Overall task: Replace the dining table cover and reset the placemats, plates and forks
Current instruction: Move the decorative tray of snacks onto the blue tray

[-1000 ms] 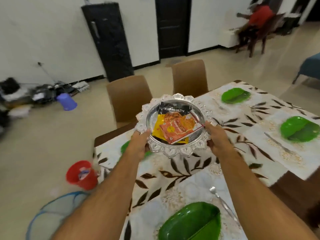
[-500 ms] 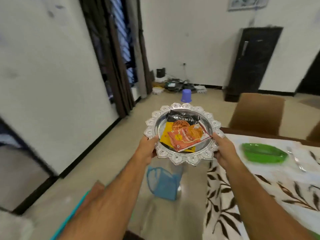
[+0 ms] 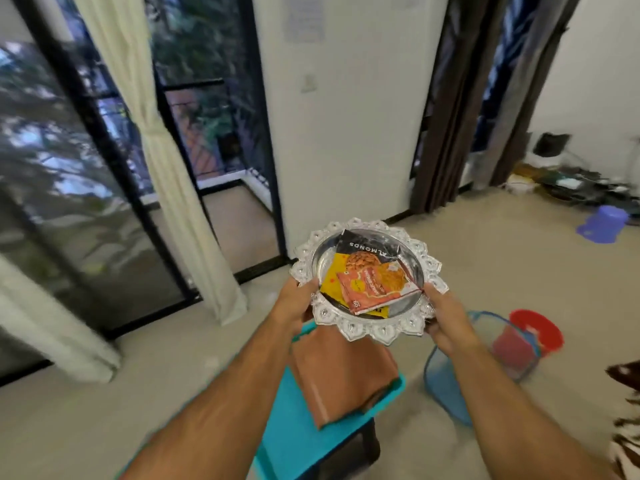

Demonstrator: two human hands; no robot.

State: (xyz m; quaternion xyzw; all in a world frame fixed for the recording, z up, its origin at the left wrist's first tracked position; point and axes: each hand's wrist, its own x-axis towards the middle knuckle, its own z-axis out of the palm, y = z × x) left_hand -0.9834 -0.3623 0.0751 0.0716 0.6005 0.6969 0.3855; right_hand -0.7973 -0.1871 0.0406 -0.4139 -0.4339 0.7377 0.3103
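Gripping opposite rims of a scalloped silver tray [image 3: 369, 332], the left hand [image 3: 294, 303] and the right hand [image 3: 445, 317] curl their fingers under its edge and hold it level in the air above a turquoise stool [image 3: 311, 434]. On the tray lie an almonds packet [image 3: 370, 249], a yellow packet [image 3: 334, 284] and an orange snack packet [image 3: 375, 289], overlapping one another. A folded brown cloth [image 3: 341, 372] rests on the stool, directly below the tray.

Bare floor lies open to the left, up to the cream curtain [image 3: 166, 168] and the glass doors. The fingertips under the rim are hidden. At the right edge, a leaf-patterned table cover [image 3: 627, 427] is cut off, showing only a corner.

Just right of the stool stands a blue mesh basket [image 3: 446, 386], with a red bucket [image 3: 538, 332] beyond it. A purple stool [image 3: 604, 223] sits farther off near a blurred clutter of cables by the wall.
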